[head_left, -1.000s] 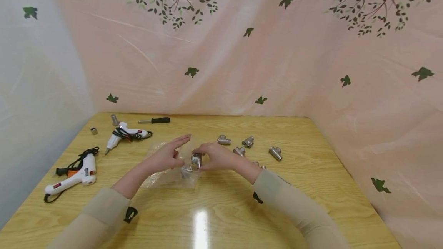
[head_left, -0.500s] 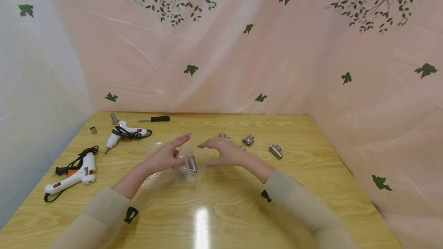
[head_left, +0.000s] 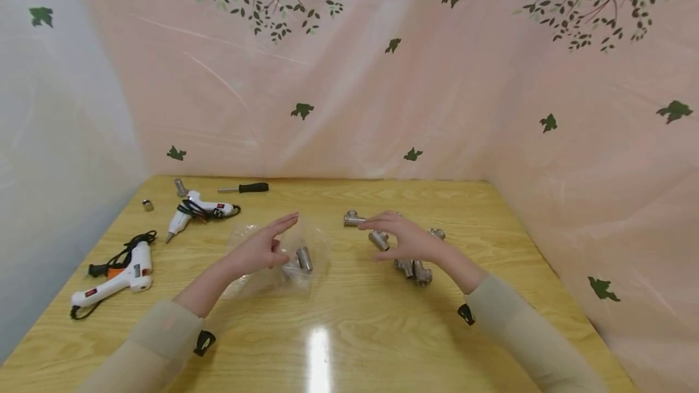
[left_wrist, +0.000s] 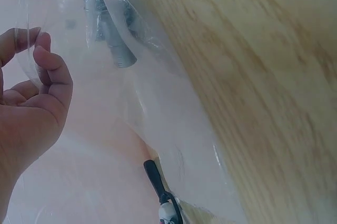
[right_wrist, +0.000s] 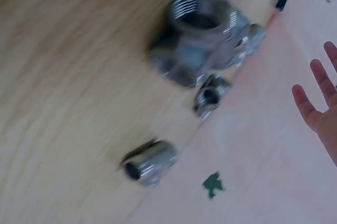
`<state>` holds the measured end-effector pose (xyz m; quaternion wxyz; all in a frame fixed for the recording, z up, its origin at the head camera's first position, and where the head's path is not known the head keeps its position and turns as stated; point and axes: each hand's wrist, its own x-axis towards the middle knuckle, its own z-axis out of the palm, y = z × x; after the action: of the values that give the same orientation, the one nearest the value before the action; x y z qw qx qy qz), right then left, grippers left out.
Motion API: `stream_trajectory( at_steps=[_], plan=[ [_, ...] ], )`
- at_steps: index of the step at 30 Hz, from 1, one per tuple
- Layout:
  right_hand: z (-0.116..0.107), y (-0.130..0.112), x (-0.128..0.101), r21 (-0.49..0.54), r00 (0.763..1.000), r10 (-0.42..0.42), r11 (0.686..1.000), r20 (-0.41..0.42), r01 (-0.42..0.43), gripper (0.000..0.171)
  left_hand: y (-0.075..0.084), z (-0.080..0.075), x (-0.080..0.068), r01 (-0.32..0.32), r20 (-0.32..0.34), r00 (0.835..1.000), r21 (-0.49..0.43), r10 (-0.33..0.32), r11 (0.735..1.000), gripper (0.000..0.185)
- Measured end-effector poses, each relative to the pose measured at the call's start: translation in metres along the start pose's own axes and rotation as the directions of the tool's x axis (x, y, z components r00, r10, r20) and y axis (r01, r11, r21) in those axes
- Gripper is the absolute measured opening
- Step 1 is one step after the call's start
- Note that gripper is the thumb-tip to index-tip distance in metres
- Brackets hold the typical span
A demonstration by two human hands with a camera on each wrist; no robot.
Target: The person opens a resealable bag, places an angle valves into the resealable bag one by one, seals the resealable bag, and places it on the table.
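Two hands work over the glossy yellow wooden table (head_left: 338, 344). Biggest change vs. a sec ago: right hand (head_left: 406, 238) let go of the silver threaded metal pipe fitting (head_left: 301, 259) it had been pushing into the clear crinkled plastic bag (head_left: 262, 272), then swung right, away from the bag. It now hovers over the loose cluster of silver tee fittings (head_left: 413, 270), fingers spread and relaxed, gripping nothing; forefinger tip near a tee by the back (head_left: 352, 219). Likely means one piece is bagged and another is being sought.

Left hand (head_left: 262, 248) hasn't moved: it pinches the bag's film w/ thumb and curled fingers, forefinger out straight, keeping the mouth open.

Bagged fitting lies inside the bag, near centre of table, just right of the left hand. Its long axis runs roughly fore-aft, open threaded end towards the back wall, tilted a bit; exact tilt hard to tell thru the plastic.
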<state>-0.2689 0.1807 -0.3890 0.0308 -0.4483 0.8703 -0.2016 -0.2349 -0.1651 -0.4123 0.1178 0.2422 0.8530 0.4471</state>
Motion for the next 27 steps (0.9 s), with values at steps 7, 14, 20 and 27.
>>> stream_trajectory(
  at_steps=[7, 14, 20, 27],
  plan=[
    [0.001, 0.020, -0.036, 0.042, 0.999, 0.044, 0.998, -0.002, -0.044, 0.069, 0.001, 0.000, -0.003, -0.010, -0.004, 1.000, 0.006, 0.010, 1.000, 0.082],
    [0.006, 0.033, -0.059, -0.005, 0.991, 0.130, 0.992, 0.040, -0.130, 0.074, 0.003, 0.000, -0.004, -0.008, -0.003, 1.000, 0.013, 0.008, 1.000, 0.082],
    [0.014, 0.042, -0.066, -0.078, 0.982, 0.179, 0.982, 0.068, -0.174, 0.073, 0.004, -0.001, -0.005, -0.002, -0.001, 1.000, 0.000, 0.002, 1.000, 0.083],
    [0.021, 0.046, -0.064, -0.086, 0.975, 0.208, 0.976, 0.078, -0.201, 0.062, 0.005, -0.001, -0.004, 0.023, 0.007, 1.000, 0.020, -0.023, 1.000, 0.083]
  ],
)
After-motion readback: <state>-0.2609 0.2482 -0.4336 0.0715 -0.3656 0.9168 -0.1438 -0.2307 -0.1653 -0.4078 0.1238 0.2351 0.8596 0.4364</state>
